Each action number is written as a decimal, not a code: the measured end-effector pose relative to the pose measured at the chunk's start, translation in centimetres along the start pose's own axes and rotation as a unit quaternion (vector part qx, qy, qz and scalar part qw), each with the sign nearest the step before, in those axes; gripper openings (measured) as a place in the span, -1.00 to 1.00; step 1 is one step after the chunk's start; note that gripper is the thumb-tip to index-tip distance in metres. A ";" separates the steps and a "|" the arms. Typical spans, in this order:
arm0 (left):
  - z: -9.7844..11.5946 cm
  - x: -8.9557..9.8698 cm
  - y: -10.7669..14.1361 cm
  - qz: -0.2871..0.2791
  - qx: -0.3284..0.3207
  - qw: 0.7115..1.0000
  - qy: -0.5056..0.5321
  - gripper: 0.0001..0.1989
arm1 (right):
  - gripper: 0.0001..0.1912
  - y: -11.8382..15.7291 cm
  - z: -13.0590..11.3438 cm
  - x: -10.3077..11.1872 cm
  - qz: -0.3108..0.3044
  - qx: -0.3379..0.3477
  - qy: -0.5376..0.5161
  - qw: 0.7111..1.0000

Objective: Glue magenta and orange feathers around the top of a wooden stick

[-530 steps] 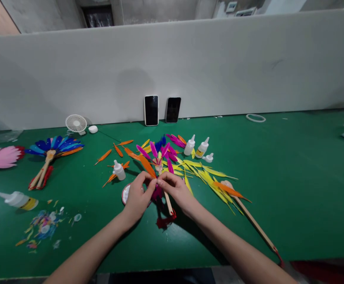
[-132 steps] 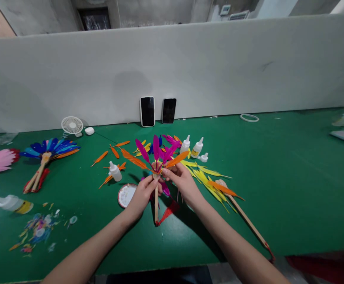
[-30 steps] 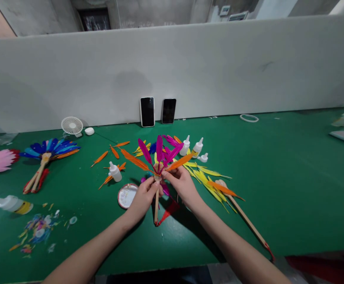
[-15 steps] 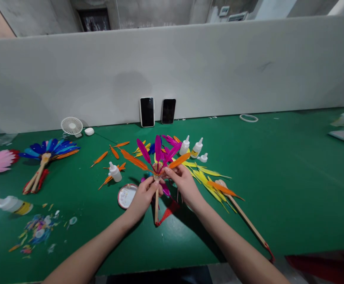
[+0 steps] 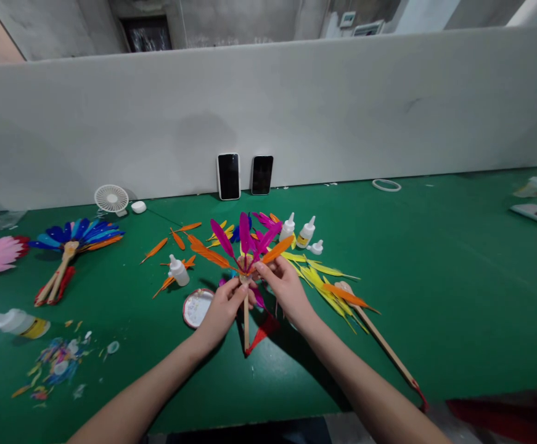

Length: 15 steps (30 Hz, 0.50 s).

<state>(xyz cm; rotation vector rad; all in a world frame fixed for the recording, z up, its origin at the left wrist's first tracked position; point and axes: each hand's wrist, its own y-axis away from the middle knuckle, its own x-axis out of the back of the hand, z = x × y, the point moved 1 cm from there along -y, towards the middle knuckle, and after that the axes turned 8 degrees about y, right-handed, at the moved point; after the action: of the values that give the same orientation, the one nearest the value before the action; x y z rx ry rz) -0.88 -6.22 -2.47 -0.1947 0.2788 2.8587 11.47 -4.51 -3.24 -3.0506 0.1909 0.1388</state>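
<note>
- Orange feather [image 5: 278,249] slants out at the right of the feather fan [image 5: 246,262]; earlier, both hands were working one on the left side. Reads as one per side now.
- Last second: almost no change, hands keep the same pose. Looks like a press-and-hold, judging by that.
- Right hand [image 5: 289,290]: thumb and fingers pinching that feather near its base; fingertips partly hidden.
- Left hand [image 5: 225,303]: closed round the neck of the fan, thumb in front.
- Fan is held above the middle of the green table [image 5: 457,277], between far and near edges, handle [image 5: 246,327] toward the near edge.
- Looks: three magenta feathers [image 5: 245,231] fanned up, an orange one each side, gaps between, pale wooden handle, red tassel [image 5: 264,332] at its end.
- Glue coverage: can't tell.
</note>
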 end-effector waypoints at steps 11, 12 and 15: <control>1.6 -0.4 -3.6 0.146 -0.126 0.980 0.049 -0.74 | -0.85 0.4 -0.2 -0.9 -0.220 -0.068 0.018 0.973; 1.9 -0.7 -4.1 0.137 -0.126 0.982 0.030 -0.75 | -0.84 0.3 -0.2 -0.8 -0.204 -0.077 0.004 0.976; 2.4 -1.6 -5.9 0.114 -0.171 0.978 -0.039 -0.73 | -0.79 -0.3 -0.4 -0.4 -0.125 -0.062 -0.034 0.990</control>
<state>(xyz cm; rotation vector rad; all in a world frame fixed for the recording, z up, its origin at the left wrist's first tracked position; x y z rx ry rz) 2.00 -0.52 -0.94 -0.1200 -0.2249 3.1150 11.14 -4.20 -2.77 -3.1514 -0.2108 0.2454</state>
